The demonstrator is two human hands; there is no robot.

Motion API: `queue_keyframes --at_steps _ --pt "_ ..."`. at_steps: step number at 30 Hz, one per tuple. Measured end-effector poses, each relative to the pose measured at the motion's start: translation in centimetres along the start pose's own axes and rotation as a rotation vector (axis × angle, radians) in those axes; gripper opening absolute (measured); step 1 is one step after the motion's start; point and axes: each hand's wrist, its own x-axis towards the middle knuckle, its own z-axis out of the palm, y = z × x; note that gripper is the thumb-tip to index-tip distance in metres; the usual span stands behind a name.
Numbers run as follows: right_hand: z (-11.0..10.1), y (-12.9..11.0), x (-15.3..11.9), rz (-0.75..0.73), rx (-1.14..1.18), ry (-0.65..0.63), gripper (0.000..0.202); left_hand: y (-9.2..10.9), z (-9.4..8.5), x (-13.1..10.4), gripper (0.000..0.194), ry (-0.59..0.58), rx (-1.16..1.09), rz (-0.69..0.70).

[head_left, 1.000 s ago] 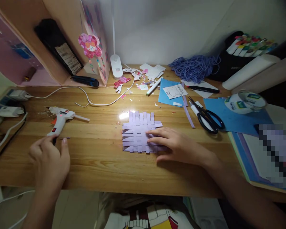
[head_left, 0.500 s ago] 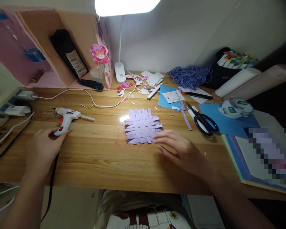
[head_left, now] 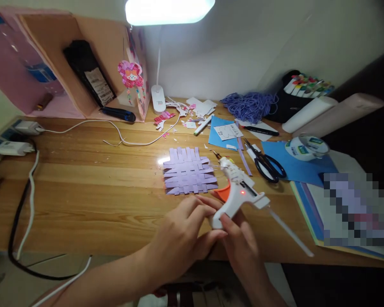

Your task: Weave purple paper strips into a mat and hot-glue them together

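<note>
A white hot glue gun (head_left: 235,198) with an orange trigger and a small red light is held over the front of the table, its nozzle pointing to the upper left. A clear glue stick (head_left: 291,231) juts from its back end. My left hand (head_left: 182,230) is closed around the lower end of the handle. My right hand (head_left: 241,238) grips the same handle from the right, with some fingers hidden behind it. Just left of the nozzle, a woven mat of purple paper strips (head_left: 188,171) lies flat on the wooden table, with loose strip ends along its edges.
Black-handled scissors (head_left: 267,164), a tape roll (head_left: 307,147) and blue paper (head_left: 275,150) lie to the right. Purple yarn (head_left: 251,106), paper scraps (head_left: 200,108) and a marker (head_left: 203,125) are at the back. A power strip (head_left: 0,145) with cables stands at the left edge.
The glue gun has been lifted from the table's left side and carried right, beside the woven mat. My right hand has left the mat and joined my left on the handle.
</note>
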Motion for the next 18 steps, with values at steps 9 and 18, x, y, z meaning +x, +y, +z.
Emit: queue_keyframes --at_steps 9,18 --pt "-4.7 0.4 -0.6 0.013 -0.137 0.243 0.036 -7.0 -1.5 2.0 0.009 -0.269 0.461 -0.009" --pt "-3.6 -1.0 -0.6 0.129 -0.226 0.248 0.019 -7.6 -1.2 1.8 0.022 -0.257 0.437 0.092"
